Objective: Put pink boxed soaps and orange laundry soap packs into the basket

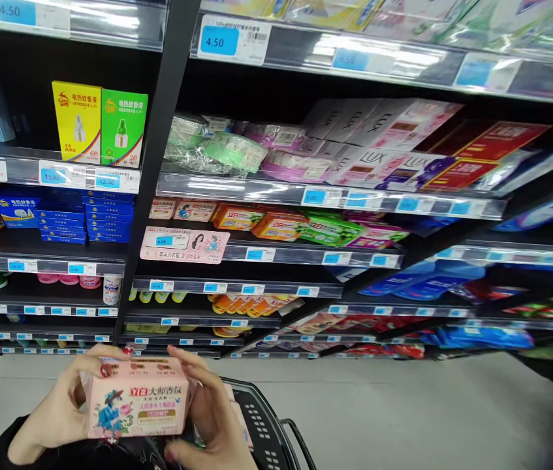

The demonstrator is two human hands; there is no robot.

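Note:
A pink pack of laundry soap (151, 408) is held low in front of me, its printed face with a blue-clad figure turned towards the camera. My left hand (63, 405) grips its left end, with dark red nails showing on the top edge. Around the right end curl the fingers of my right hand (215, 408), its thumb lower down near the bottom edge. Just beneath and behind my right hand is a black shopping basket (261, 424) with slotted sides. Inside it, partly covered by the hand, another pink pack (241, 424) shows.
Shelves stand ahead. Similar pink soap packs (195, 210) sit on a middle shelf beside orange packs (237, 217) and a green pack (330, 227). LUX boxes (379, 160) lie above. Yellow (76, 121) and green (124, 127) boxes stand left. Grey tiled floor (403, 405) spreads below.

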